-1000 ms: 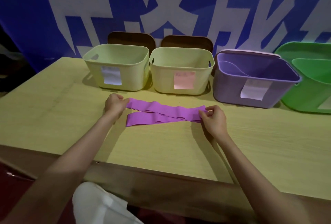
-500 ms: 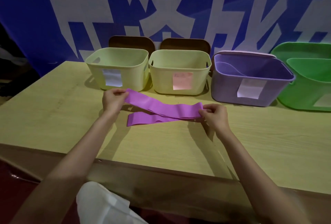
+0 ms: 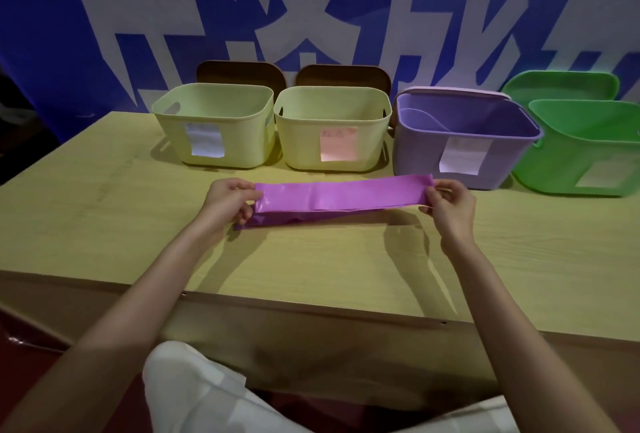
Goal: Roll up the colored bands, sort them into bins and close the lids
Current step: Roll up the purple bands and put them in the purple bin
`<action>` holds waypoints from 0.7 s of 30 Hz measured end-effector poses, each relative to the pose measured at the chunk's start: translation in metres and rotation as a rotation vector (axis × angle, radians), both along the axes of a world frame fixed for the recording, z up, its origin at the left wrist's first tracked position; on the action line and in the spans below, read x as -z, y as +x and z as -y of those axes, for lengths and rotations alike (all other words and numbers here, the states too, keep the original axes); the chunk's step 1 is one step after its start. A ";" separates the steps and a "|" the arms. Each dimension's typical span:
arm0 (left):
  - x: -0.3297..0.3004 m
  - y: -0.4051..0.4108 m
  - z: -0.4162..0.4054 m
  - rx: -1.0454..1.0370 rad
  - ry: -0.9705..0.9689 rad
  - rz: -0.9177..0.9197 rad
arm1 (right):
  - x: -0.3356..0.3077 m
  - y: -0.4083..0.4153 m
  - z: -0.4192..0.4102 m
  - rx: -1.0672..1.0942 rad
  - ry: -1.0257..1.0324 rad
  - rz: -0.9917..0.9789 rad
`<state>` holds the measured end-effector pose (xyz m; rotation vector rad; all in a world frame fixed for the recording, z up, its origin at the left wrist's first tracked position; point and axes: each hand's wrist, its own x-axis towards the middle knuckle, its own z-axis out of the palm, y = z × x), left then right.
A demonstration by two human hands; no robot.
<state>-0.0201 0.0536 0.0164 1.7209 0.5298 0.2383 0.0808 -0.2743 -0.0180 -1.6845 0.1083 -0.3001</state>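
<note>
Far left of the row at the back of the pale wooden tabletop (image 3: 104,224): a pale yellow-green plastic bin (image 3: 216,124) with a white paper label, open, a brown rounded lid (image 3: 240,74) standing behind it. Just beside it, a second pale yellow-green plastic bin (image 3: 332,127) with a pink label, also open, another brown lid (image 3: 343,76) behind. In front, left hand (image 3: 230,198) pinched on the left end of a flat purple elastic band (image 3: 341,195) — grip closed on it. Band stretched level between both hands, upper layer lifted, lower layer sagging to touch the tabletop near the left end. Right hand (image 3: 450,204) pinching the right end, grip likewise closed on the band. Behind that, an open lavender plastic bin (image 3: 464,141) with a white label; far right, an open green plastic bin (image 3: 585,152) — partly cut off by the frame edge.
</note>
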 end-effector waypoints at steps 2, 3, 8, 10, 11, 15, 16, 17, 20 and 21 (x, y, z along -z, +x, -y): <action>0.003 -0.010 0.021 0.126 0.049 -0.060 | 0.007 0.008 0.018 0.056 -0.121 0.047; 0.006 -0.014 0.031 0.203 0.074 -0.086 | 0.010 0.012 0.026 0.071 -0.182 0.054; 0.023 -0.029 0.083 0.574 0.127 -0.116 | 0.016 0.035 0.057 0.054 -0.398 0.028; 0.025 -0.032 0.104 0.661 0.121 -0.107 | 0.014 0.042 0.063 0.020 -0.478 0.025; 0.025 -0.033 0.113 0.698 0.112 -0.102 | 0.013 0.045 0.064 0.008 -0.511 0.030; 0.025 -0.037 0.136 0.815 0.101 -0.121 | 0.009 0.053 0.062 -0.016 -0.644 0.095; 0.025 -0.038 0.138 0.830 0.099 -0.140 | 0.009 0.055 0.060 -0.029 -0.676 0.114; 0.024 -0.039 0.139 0.844 0.095 -0.156 | 0.008 0.055 0.057 -0.043 -0.705 0.126; 0.023 -0.042 0.137 0.896 0.064 -0.188 | 0.010 0.055 0.050 -0.085 -0.812 0.172; 0.024 -0.043 0.136 0.908 0.051 -0.191 | 0.013 0.055 0.050 -0.099 -0.857 0.191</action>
